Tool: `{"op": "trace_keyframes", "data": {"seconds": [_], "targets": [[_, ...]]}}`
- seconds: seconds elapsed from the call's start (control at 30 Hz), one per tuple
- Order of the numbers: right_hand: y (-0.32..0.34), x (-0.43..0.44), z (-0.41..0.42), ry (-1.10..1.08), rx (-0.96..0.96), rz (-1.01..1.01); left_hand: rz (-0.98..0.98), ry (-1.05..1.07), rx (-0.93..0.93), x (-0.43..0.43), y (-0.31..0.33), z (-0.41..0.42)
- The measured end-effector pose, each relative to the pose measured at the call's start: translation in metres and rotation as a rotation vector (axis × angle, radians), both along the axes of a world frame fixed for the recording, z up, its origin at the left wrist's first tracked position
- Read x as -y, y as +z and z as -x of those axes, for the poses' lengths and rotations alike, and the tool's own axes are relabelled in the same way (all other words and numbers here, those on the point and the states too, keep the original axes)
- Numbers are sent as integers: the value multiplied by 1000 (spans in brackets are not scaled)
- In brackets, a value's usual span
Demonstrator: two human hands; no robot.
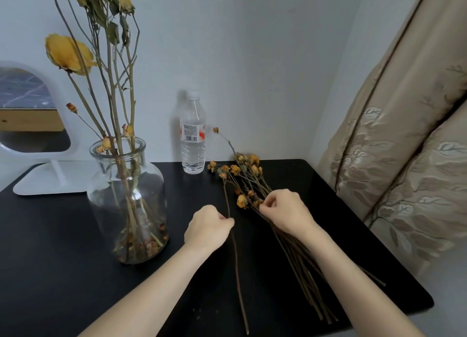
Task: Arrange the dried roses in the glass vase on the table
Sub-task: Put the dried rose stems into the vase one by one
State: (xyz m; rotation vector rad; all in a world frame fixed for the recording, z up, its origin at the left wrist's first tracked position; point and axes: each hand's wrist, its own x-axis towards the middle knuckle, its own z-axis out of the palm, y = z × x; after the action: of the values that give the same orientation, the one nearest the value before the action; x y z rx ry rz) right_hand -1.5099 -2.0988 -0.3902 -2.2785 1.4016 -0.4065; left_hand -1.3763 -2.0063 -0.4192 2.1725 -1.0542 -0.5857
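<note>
as the left hand (pixel 207 227) pinches one stem (pixel 237 268), the right hand (pixel 285 211) grips the rose bunch (pixel 249 175), forearm (pixel 353 276) hiding some stems.

A clear glass vase (pixel 126 202) is standing upright on the left of the black table (pixel 50 261), holding several tall dried roses (pixel 67 52); a bundle of orange dried roses (pixel 255 170) is lying to its right, heads pointing toward the wall; a single stem (pixel 237 261) is running between them.
</note>
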Motion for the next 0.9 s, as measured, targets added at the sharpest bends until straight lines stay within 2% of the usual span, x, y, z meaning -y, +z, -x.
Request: {"op": "trace_keyframes", "data": {"seconds": [0.27,0.37,0.53,0.77,0.9], "targets": [[22,3,13,-5,399,-43,181,-31,-11,-11,18,-1],[31,0,11,4,550,-117,246,-60,0,-14,24,-1],[52,-10,1,32,777,-237,438,-47,-90,-27,41,-3],[94,-29,-23,118,947,-272,687,-89,-183,-71,112,-18],[118,-45,-46,163,990,-266,899,-1,-142,-102,162,-40]]}}
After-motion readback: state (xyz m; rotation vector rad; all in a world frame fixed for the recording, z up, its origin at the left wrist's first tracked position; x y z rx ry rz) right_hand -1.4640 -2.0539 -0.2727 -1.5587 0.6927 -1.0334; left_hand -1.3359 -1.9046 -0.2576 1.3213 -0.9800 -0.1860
